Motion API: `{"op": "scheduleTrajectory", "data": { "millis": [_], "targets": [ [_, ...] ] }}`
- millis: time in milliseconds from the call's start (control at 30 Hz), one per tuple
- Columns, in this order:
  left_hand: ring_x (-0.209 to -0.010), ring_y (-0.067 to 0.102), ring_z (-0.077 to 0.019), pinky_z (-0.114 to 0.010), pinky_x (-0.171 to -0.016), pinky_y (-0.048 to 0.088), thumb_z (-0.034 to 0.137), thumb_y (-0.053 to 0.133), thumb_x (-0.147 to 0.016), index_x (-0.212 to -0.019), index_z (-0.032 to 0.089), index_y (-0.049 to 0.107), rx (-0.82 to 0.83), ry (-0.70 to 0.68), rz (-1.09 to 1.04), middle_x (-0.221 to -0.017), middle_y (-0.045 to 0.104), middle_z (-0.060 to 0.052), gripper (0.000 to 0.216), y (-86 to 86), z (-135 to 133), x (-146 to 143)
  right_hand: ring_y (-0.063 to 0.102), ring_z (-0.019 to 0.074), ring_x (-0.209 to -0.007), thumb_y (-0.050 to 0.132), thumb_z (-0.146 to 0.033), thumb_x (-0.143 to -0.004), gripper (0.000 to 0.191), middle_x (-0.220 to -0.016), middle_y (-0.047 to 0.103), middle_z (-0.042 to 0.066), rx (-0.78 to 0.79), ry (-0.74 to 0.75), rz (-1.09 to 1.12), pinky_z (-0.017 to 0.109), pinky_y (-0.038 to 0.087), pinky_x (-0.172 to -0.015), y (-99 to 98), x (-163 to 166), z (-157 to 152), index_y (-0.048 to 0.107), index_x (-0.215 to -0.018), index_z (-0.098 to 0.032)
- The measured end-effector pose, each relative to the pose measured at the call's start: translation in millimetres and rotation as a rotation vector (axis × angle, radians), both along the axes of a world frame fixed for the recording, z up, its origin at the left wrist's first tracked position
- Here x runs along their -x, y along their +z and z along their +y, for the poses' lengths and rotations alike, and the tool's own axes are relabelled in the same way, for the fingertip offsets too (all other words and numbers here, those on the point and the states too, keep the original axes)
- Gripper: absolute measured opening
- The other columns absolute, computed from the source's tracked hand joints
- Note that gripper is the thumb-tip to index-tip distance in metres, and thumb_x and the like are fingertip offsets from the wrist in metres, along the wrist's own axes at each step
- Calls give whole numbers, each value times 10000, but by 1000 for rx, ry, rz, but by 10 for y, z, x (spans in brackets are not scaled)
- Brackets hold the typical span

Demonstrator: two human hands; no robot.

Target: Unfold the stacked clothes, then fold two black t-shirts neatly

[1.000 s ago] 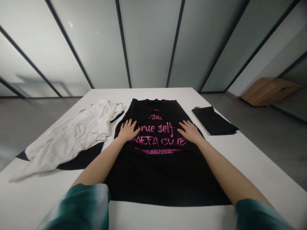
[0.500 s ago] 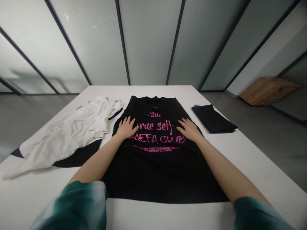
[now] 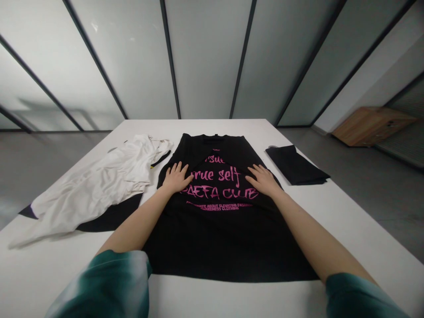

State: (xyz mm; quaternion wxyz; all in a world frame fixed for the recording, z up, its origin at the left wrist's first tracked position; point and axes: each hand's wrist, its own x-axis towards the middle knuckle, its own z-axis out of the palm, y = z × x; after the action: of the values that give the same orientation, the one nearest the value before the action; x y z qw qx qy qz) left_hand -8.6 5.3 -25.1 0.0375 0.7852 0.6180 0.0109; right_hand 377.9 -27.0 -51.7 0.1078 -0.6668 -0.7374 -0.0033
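Observation:
A black T-shirt (image 3: 228,247) with pink lettering lies spread on the white table, its collar at the far end and its hem toward me. On its left side rests my left hand (image 3: 175,178), flat with the fingers apart. My right hand (image 3: 263,179) lies flat on the right side of the shirt, fingers spread as well. Neither hand grips the cloth. Parts of the printed words are covered by my fingers or lost in the folds. The shirt's sleeves cannot be made out.
Left of the shirt, a crumpled white garment (image 3: 96,190) lies over a black one (image 3: 114,215). A folded black cloth (image 3: 296,167) sits on the right of the white table (image 3: 357,247). Beyond stand frosted panels (image 3: 208,57) and, far right, a wooden cabinet (image 3: 367,126).
Both hands keep their places on the shirt. The whole view has shifted very slightly; nothing else has visibly moved.

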Motion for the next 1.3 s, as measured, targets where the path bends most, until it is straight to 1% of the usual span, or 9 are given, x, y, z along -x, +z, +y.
{"op": "scheduleTrajectory", "data": {
  "millis": [367, 600, 733, 833, 900, 967, 1100, 1200, 1300],
  "targets": [
    [-1491, 213, -342, -543, -1176, 209, 632, 306, -948, -1543, 208, 317, -14, 1, -28, -1629, 232, -133, 730, -32, 17, 24, 414, 323, -1386, 424, -520, -938, 589, -1477, 496, 137, -62, -11, 69, 501, 342, -1128, 25, 31, -9, 547, -1397, -172],
    [-1401, 396, -279, -411, -1138, 329, 524, 360, -960, -1430, 126, 458, -149, -55, -70, -1519, 428, -162, 623, 155, -54, 41, 600, 303, -1145, 456, -384, -888, 418, -1183, 676, 141, -216, -21, 231, 459, 448, -1029, 269, -211, -29, 687, -1160, -168],
    [-1250, 531, -276, -392, -1081, 395, 485, 417, -933, -1277, 154, 574, -198, -110, -76, -1327, 576, -142, 502, 308, -186, 289, 647, 284, -959, 468, -388, -867, 343, -1014, 698, 129, -187, -57, 218, 414, 513, -888, 413, -452, -282, 719, -975, -181],
    [-1162, 577, -293, -423, -1049, 422, 557, 433, -912, -1200, 170, 605, -189, -105, -102, -1198, 622, -135, 512, 316, -416, 544, 654, 273, -883, 453, -441, -884, 356, -929, 696, 116, -114, -31, 197, 397, 528, -820, 398, -551, -631, 709, -888, -192],
    [-1226, 541, -310, -445, -1068, 405, 632, 436, -889, -1292, 166, 553, -166, -107, -102, -1291, 585, -149, 626, 256, -598, 694, 655, 285, -951, 455, -492, -893, 398, -989, 701, 121, -62, 28, 177, 413, 520, -873, 330, -560, -871, 709, -955, -192],
    [-1330, 461, -336, -469, -1109, 357, 684, 456, -857, -1408, 156, 459, -134, -105, -78, -1439, 490, -173, 763, 171, -753, 813, 627, 309, -1089, 474, -539, -889, 462, -1156, 680, 137, -36, 78, 134, 444, 490, -959, 240, -542, -1060, 689, -1101, -189],
    [-1415, 368, -341, -463, -1150, 297, 703, 483, -828, -1484, 153, 362, -86, -132, -77, -1555, 365, -184, 864, 54, -897, 970, 531, 326, -1270, 441, -539, -916, 547, -1398, 558, 153, -36, 78, 36, 484, 442, -1041, 96, -507, -1209, 601, -1298, -181],
    [-1379, 419, -328, -439, -1125, 337, 728, 484, -808, -1452, 145, 392, -107, -119, -120, -1500, 439, -186, 873, 65, -924, 1003, 529, 327, -1274, 414, -517, -930, 548, -1382, 562, 177, -52, 34, 6, 476, 445, -1042, 86, -500, -1200, 589, -1297, -150],
    [-1250, 516, -379, -483, -1067, 385, 793, 501, -748, -1260, 126, 561, -168, 18, -83, -1290, 587, -208, 843, 135, -975, 969, 587, 366, -1162, 432, -588, -899, 572, -1236, 626, 218, -69, -87, -41, 498, 488, -956, 189, -490, -1221, 642, -1163, -127]
  ]
}}
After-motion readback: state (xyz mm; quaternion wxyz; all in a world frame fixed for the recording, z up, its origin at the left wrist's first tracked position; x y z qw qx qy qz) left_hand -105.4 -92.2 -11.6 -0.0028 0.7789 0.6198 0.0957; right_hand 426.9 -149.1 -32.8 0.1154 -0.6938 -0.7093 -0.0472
